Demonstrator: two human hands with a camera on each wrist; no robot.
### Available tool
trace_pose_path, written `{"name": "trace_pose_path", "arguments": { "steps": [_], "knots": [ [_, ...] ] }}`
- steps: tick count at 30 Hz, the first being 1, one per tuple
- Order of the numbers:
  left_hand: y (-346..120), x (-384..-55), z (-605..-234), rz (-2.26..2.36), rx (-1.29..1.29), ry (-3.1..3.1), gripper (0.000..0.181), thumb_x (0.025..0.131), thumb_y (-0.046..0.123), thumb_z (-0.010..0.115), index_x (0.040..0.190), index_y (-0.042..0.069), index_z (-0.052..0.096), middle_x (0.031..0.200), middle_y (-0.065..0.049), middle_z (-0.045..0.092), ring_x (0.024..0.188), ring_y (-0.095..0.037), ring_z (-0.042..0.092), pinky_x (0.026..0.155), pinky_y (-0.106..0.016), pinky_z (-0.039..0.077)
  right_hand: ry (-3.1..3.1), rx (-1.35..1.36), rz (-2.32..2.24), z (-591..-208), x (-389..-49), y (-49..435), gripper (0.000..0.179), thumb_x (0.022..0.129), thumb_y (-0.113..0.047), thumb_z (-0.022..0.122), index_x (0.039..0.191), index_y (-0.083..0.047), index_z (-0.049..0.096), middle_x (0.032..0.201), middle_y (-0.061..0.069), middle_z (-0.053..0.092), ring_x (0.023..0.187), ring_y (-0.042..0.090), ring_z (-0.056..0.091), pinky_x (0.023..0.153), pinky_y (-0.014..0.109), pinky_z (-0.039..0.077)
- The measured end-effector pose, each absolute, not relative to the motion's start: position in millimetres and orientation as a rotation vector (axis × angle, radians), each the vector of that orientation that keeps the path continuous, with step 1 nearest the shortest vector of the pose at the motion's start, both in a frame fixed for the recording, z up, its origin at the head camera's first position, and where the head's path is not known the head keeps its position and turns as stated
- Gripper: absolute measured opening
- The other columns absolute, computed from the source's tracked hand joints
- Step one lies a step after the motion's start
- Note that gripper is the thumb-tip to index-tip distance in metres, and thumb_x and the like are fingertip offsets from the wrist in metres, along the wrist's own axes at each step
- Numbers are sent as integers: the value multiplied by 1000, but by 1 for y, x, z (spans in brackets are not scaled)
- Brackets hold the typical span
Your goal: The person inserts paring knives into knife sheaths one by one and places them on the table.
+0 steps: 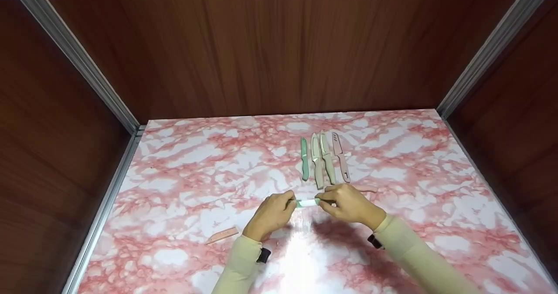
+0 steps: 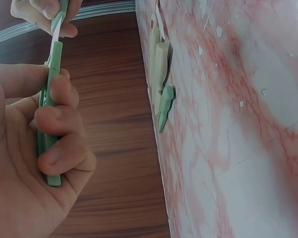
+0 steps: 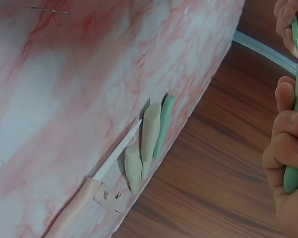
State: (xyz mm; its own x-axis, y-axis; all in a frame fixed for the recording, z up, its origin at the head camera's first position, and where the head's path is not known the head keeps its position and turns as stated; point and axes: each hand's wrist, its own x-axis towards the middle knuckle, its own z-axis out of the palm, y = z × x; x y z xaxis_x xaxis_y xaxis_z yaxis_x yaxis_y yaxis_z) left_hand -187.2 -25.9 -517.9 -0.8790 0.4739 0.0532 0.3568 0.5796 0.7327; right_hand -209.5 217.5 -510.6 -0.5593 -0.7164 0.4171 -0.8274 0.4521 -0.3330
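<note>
In front of the person, a small knife with a green handle and a green blade sheath are held in line, a stretch of white blade showing between the hands. The left hand grips the sheath with its fingers curled round it. The right hand holds the knife by its handle. Partly behind the right hand lies a knife with a pink handle, its white blade bare. How far the blade tip reaches into the sheath cannot be told.
Beyond the hands, a green knife, two beige knives and a pink knife lie side by side. A loose pink sheath is left of the left hand. Wooden panels enclose the marbled table.
</note>
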Motion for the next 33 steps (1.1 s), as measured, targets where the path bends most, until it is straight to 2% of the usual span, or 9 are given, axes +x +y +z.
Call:
{"name": "trace_pose_path", "arguments": {
  "steps": [4, 13, 21, 28, 33],
  "knots": [
    [-25, -188, -517, 1171, 713, 2685, 20, 99, 20, 43, 83, 16, 53, 63, 8, 42, 50, -6, 35, 48, -22, 32, -2488, 1333, 745, -511, -210, 216, 12, 87, -10, 64, 93, -9, 74, 70, -7, 58, 53, 4, 45, 50, 19, 39],
    [-21, -187, -517, 1161, 722, 2707, 21, 99, 20, 43, 80, 18, 51, 64, 8, 44, 52, -7, 38, 50, -24, 34, -2409, 1385, 710, -513, -210, 210, 12, 85, -8, 63, 91, -7, 73, 72, -3, 61, 57, 6, 51, 57, 25, 46],
    [-20, -186, -517, 1157, 732, 2708, 21, 99, 21, 43, 80, 18, 52, 64, 8, 45, 52, -6, 38, 50, -24, 34, -2390, 1392, 729, -514, -211, 207, 10, 85, -6, 62, 86, -7, 72, 69, -3, 59, 54, 10, 52, 54, 23, 44],
    [-19, -186, -516, 1164, 749, 2712, 21, 99, 19, 44, 80, 17, 51, 64, 8, 43, 52, -6, 37, 50, -23, 33, -2401, 1371, 728, -512, -209, 205, 9, 85, -6, 63, 84, -8, 72, 71, -4, 58, 56, 7, 50, 55, 20, 44],
    [-17, -187, -515, 1161, 753, 2718, 20, 98, 19, 44, 80, 18, 52, 64, 8, 43, 54, -5, 38, 51, -23, 34, -2418, 1362, 721, -511, -208, 205, 10, 86, -7, 62, 84, -8, 72, 69, -5, 56, 54, 9, 50, 53, 20, 43]
  ]
}}
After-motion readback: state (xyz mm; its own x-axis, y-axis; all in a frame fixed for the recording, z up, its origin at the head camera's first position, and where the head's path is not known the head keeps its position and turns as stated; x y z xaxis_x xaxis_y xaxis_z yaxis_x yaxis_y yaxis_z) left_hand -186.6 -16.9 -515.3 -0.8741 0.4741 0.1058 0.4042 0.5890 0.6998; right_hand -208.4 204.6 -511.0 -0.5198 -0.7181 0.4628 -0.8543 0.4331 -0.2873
